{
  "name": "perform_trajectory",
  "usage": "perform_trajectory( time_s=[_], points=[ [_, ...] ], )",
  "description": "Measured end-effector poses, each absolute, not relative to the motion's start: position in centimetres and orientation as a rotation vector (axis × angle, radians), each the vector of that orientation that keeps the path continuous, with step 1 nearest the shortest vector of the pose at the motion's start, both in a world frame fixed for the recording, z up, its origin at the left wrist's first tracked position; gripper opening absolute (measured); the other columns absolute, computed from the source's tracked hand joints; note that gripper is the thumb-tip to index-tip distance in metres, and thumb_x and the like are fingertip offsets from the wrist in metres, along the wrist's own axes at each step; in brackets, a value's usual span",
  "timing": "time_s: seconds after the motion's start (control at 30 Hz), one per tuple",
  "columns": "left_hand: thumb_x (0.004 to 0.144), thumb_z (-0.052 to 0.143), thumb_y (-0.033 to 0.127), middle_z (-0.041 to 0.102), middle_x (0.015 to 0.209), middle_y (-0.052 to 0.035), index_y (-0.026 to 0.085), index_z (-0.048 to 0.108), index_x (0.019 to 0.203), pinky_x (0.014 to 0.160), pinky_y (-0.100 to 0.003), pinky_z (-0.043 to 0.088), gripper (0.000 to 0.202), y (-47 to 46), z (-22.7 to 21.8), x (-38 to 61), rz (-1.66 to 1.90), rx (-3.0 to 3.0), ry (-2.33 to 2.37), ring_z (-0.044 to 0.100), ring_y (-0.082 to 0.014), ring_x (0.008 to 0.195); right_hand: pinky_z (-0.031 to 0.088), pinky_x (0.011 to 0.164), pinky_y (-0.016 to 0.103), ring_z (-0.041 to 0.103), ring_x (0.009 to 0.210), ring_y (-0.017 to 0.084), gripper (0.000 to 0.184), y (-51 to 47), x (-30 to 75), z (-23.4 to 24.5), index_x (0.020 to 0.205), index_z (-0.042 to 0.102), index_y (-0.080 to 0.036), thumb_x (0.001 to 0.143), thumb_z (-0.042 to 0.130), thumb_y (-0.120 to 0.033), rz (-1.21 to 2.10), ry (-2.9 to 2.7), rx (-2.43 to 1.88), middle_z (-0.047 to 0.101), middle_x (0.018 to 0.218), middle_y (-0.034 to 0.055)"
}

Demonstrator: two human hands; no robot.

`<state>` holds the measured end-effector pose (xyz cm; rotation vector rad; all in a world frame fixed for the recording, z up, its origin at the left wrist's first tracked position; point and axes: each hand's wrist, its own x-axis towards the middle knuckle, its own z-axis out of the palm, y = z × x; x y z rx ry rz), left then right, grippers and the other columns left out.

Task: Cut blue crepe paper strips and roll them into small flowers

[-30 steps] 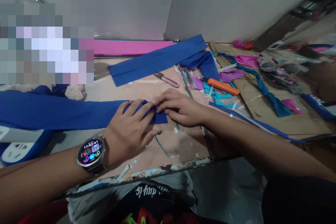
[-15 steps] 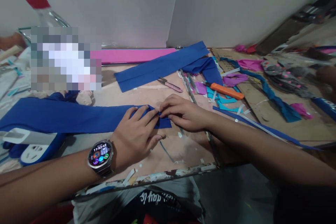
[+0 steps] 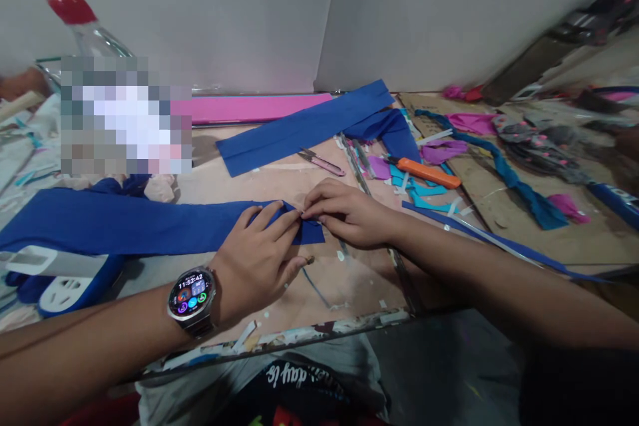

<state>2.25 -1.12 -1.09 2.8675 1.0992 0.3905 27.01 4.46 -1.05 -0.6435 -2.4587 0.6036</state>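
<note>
A long blue fabric strip (image 3: 144,218) lies across the table, its right end gathered into a small fold. My left hand (image 3: 262,246), with a smartwatch on the wrist, rests over the strip near that end; its fingers are spread and the thumb stands apart. Just right of it, my right hand (image 3: 347,213) pinches the folded cloth between thumb and fingertips. The fingertips of both hands almost meet, and the exact grip is partly hidden. A second blue strip (image 3: 304,126) lies behind, with small thread snips (image 3: 322,161) in front of it.
An orange cutter (image 3: 426,173) lies right among turquoise and purple scraps. A white-and-blue tape dispenser (image 3: 74,283) stands beside my left forearm. Pink material (image 3: 249,107) runs along the wall. A red-capped bottle (image 3: 74,10) is at back left. Cardboard (image 3: 484,213) with fabric pieces lies right.
Both hands stay at the strip's right end, with only a slight shift of the right fingertips on the fold. The view has moved slightly.
</note>
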Motion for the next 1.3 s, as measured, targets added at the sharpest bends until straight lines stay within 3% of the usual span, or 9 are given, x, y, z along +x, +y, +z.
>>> perform_trajectory(
  time_s=[0.3, 0.53, 0.67, 1.03, 1.3],
  points=[
    [0.102, 0.048, 0.048, 0.059, 0.144, -0.0127, 0.013, 0.058, 0.136, 0.109, -0.054, 0.036, 0.050, -1.2, -1.0, 2.2, 0.378, 2.882, 1.106, 0.043, -0.0345, 0.137, 0.053, 0.098, 0.045, 0.064, 0.108, 0.023, 0.034, 4.6, 27.2, -1.4, 0.113, 0.075, -0.021, 0.091, 0.052, -0.007, 0.545, -2.466, -0.686, 0.072, 0.111, 0.0100],
    [0.100, 0.046, 0.055, 0.063, 0.127, -0.0139, 0.016, 0.060, 0.135, 0.094, -0.052, 0.040, 0.053, -1.4, -0.6, 2.0, 0.309, 2.888, 1.165, 0.054, -0.0337, 0.113, 0.053, 0.098, 0.047, 0.064, 0.109, 0.024, 0.037, 4.7, 27.2, -1.5, 0.115, 0.075, -0.022, 0.090, 0.052, -0.006, 0.575, -2.462, -0.678, 0.074, 0.111, 0.0099],
    [0.101, 0.045, 0.054, 0.064, 0.129, -0.0159, 0.014, 0.057, 0.138, 0.095, -0.053, 0.039, 0.056, -1.6, -0.6, 1.9, 0.355, 2.895, 1.141, 0.055, -0.0341, 0.115, 0.053, 0.098, 0.047, 0.063, 0.109, 0.024, 0.036, 4.7, 27.2, -1.5, 0.114, 0.075, -0.022, 0.091, 0.052, -0.007, 0.577, -2.463, -0.685, 0.074, 0.111, 0.0101],
    [0.100, 0.049, 0.047, 0.067, 0.127, -0.0150, 0.015, 0.067, 0.124, 0.095, -0.056, 0.041, 0.044, -1.7, -0.1, 1.8, 0.426, 2.909, 1.118, 0.057, -0.0350, 0.116, 0.051, 0.100, 0.047, 0.062, 0.109, 0.024, 0.035, 4.7, 27.2, -1.4, 0.114, 0.075, -0.021, 0.091, 0.053, -0.007, 0.564, -2.489, -0.679, 0.073, 0.112, 0.0106],
    [0.102, 0.047, 0.048, 0.058, 0.150, -0.0122, 0.014, 0.061, 0.134, 0.103, -0.057, 0.039, 0.049, -1.6, -0.5, 1.8, 0.416, 2.890, 1.132, 0.049, -0.0368, 0.133, 0.051, 0.101, 0.047, 0.061, 0.111, 0.025, 0.033, 4.6, 27.1, -1.4, 0.115, 0.074, -0.020, 0.093, 0.051, -0.009, 0.539, -2.511, -0.675, 0.072, 0.111, 0.0112]
  ],
)
